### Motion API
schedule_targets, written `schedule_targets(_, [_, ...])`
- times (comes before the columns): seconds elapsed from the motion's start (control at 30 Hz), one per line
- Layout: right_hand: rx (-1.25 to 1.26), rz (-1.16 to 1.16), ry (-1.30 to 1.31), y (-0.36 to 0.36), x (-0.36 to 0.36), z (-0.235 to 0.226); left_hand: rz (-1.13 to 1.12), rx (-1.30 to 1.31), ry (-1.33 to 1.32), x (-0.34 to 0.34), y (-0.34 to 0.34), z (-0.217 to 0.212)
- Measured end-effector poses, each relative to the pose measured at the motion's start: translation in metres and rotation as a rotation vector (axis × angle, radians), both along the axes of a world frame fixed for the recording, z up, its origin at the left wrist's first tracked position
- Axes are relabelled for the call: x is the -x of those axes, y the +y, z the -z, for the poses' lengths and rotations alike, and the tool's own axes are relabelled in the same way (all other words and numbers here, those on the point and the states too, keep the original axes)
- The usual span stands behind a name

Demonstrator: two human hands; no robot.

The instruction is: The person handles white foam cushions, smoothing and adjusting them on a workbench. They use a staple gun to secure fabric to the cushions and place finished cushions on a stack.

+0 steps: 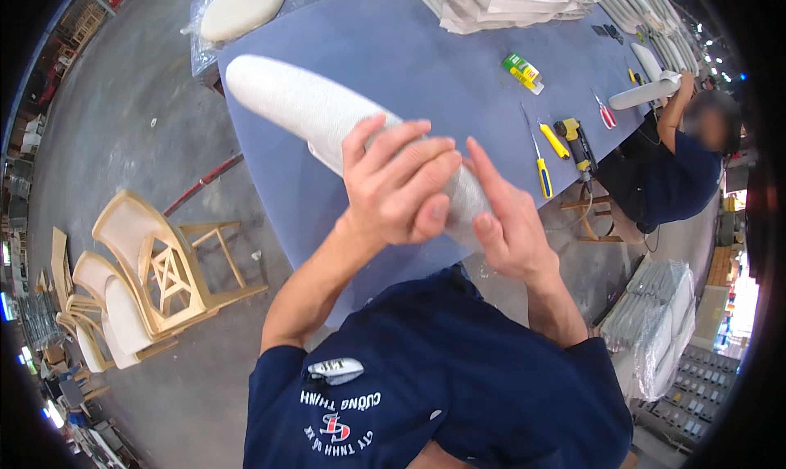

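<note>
Above the blue-grey table I hold a long, round-ended cushion pad covered in off-white fabric. Its far end points to the upper left, tilted across the table. My left hand lies over its middle, fingers curled on the fabric. At the near right end, my right hand grips the pad between thumb and fingers. Both hands hide part of the near end, and the pad's underside is out of sight.
On the table's right lie a screwdriver, a yellow-handled tool, a staple gun, red pliers and a green-yellow package. Fabric pieces are stacked behind. A co-worker handles another pad at right; wooden chairs stand left.
</note>
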State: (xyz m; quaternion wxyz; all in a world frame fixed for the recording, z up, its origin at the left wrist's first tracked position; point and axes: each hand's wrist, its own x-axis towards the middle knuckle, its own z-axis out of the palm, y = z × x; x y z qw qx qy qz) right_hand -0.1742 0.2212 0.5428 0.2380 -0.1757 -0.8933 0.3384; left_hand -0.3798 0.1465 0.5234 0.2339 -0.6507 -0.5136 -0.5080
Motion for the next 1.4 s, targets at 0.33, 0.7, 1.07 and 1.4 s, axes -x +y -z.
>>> schedule_targets(0.33, [-0.041,0.016,0.060,-0.011,0.011,-0.002,-0.444,-0.130,-0.752,0.164,-0.035,0.045])
schedule_targets(0.7, [-0.257,0.016,-0.005,0.012,0.013,-0.032,0.017,-0.240,-1.525,0.222,0.002,0.047])
schedule_targets(1.07, [0.030,-0.156,-0.180,0.077,-0.037,-0.033,-0.734,-0.463,-0.835,0.052,-0.099,0.035])
schedule_targets(1.4, [0.035,-0.255,-0.226,0.073,-0.044,-0.040,-0.378,0.110,0.096,-0.089,-0.096,0.044])
